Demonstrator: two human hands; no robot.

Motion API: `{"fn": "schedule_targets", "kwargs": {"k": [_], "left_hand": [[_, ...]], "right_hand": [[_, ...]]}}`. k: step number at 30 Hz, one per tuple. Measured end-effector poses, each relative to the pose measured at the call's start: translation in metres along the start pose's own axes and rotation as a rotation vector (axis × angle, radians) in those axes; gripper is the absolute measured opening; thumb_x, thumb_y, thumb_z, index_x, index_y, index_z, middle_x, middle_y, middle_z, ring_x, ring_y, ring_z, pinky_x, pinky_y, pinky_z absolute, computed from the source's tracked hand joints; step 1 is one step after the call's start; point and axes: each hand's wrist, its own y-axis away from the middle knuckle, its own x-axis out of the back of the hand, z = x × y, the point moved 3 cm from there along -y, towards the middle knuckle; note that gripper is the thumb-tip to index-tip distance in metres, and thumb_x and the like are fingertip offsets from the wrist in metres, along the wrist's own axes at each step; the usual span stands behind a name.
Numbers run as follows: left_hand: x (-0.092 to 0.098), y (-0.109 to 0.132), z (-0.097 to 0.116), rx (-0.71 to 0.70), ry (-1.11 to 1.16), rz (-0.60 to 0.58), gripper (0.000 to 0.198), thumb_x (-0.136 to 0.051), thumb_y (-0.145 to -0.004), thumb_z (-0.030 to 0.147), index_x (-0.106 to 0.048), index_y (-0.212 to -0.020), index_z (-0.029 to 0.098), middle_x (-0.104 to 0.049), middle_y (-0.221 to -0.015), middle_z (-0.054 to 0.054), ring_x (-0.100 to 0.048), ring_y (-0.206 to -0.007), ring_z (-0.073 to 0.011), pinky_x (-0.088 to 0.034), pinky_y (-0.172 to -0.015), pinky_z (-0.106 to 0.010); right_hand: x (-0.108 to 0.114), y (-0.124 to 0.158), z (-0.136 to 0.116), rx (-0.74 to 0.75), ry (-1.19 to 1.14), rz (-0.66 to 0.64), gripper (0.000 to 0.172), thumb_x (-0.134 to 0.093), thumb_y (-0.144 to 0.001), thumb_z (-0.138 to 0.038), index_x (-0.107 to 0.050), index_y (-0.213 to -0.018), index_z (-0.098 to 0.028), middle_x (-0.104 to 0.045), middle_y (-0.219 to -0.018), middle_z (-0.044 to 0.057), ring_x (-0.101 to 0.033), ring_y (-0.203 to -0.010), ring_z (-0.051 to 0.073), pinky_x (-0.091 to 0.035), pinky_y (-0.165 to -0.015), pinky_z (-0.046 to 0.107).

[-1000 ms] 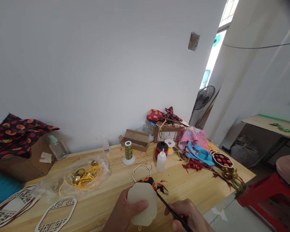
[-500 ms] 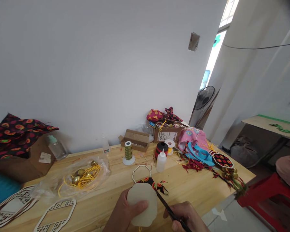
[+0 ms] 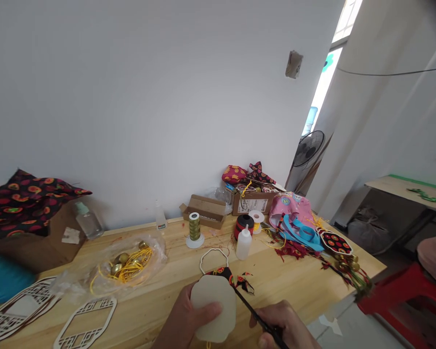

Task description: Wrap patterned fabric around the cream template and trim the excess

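From here, the panel [image 3: 214, 291] is left of the tool [image 3: 252, 310]; behind, on the worktop [image 3: 294, 286], spool [image 3: 194, 229] left, bottle [image 3: 243, 245] right.

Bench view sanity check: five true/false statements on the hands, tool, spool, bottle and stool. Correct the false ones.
1. The left hand holds a pale, scalloped piece. True.
2. The right hand is empty. False: it grips a long black tool.
3. The green thread spool stands on a white base. True.
4. The white squeeze bottle lies on its side. False: it stands upright on the table.
5. The red stool is to the right of the table. True.
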Motion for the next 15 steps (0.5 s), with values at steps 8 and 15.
{"fn": "schedule_targets", "kwargs": {"k": [8,15], "left_hand": [[0.005,-0.001,0.001,0.000,-0.048,-0.051,0.046,-0.079,-0.043,0.031,-0.062,-0.081,0.011,-0.069,-0.063,-0.005,-0.059,-0.054,-0.0185,-0.046,-0.046,-0.027],[0.003,0.004,0.011,0.029,-0.075,-0.111,0.042,-0.079,-0.043,0.030,-0.064,-0.077,0.011,-0.069,-0.063,-0.005,-0.059,-0.054,-0.0176,-0.046,-0.047,-0.026]], "right_hand": [[0.013,0.000,-0.004,0.125,0.072,-0.010,0.046,-0.049,-0.075,-0.055,-0.063,-0.089,-0.013,-0.060,-0.076,0.007,-0.054,-0.062,0.016,-0.044,-0.055,0.022],[0.027,-0.015,-0.027,0.168,0.244,-0.170,0.045,-0.047,-0.076,-0.056,-0.061,-0.065,-0.015,-0.050,-0.050,-0.001,-0.045,-0.047,0.012,-0.037,-0.048,0.020]]}}
